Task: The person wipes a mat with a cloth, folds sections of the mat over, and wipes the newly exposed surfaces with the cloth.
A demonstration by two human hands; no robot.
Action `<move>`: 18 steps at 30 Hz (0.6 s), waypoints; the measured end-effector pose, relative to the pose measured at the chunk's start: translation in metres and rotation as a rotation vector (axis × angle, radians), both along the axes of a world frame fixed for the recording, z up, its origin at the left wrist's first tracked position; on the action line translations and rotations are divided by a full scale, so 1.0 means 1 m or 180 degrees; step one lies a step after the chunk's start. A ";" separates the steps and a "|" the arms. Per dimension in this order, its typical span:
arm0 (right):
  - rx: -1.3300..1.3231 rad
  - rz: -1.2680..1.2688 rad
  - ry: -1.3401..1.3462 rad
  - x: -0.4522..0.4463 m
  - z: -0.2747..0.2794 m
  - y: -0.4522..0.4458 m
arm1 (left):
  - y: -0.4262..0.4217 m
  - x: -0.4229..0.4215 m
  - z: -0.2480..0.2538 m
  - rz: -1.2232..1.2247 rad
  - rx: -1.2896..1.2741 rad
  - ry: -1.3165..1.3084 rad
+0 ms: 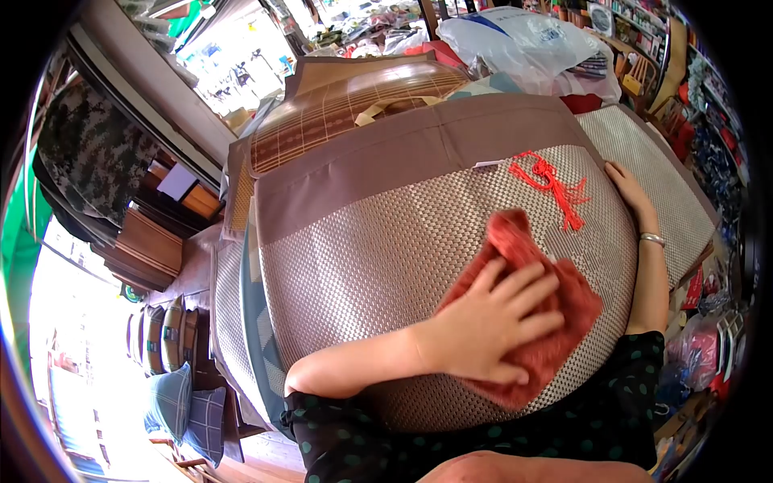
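Observation:
A red cloth lies bunched on a woven, shiny grey-beige mat with a wide brown border. My left hand is on top of the cloth, palm down, its fingers curved over it and pressing it against the weave. Slight blur shows on the cloth and fingers. Along the mat's right edge rests my right hand, fingers stretched out and partly hidden, with a bracelet at the wrist. Between the two hands a red knotted cord with tassels lies on the mat.
More mats are stacked beneath and behind, including a brown bamboo mat and a pale woven one. A clear plastic bag sits at the back. Left are cushions and a camouflage cloth; shelves of goods line the right.

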State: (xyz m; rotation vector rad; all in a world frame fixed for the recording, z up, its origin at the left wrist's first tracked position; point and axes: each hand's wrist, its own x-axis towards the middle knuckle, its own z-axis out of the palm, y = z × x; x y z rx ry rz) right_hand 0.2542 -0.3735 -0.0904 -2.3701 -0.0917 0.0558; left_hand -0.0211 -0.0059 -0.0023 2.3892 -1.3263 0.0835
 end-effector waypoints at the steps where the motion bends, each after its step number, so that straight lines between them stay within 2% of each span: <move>1: -0.0046 0.0092 -0.0069 0.002 -0.002 -0.001 | -0.003 -0.005 -0.001 -0.0163 -0.0048 0.0095; 6: -0.0049 0.0060 -0.0132 0.007 -0.007 -0.005 | 0.028 0.018 0.014 -0.0059 0.0027 0.0236; 9: 0.0074 0.0009 -0.0017 0.000 -0.002 0.001 | 0.072 0.045 0.029 0.0763 0.0210 0.0141; 12: 0.0123 -0.0044 0.0035 -0.001 -0.001 0.001 | 0.122 0.068 0.022 0.1725 0.0164 0.0017; 14: 0.0044 -0.0027 0.0007 -0.001 -0.001 0.001 | 0.138 0.071 0.021 0.2085 0.0153 0.0034; 18: 0.0073 -0.0144 0.0026 -0.010 0.005 0.009 | 0.119 0.060 0.026 0.1954 0.0223 -0.0084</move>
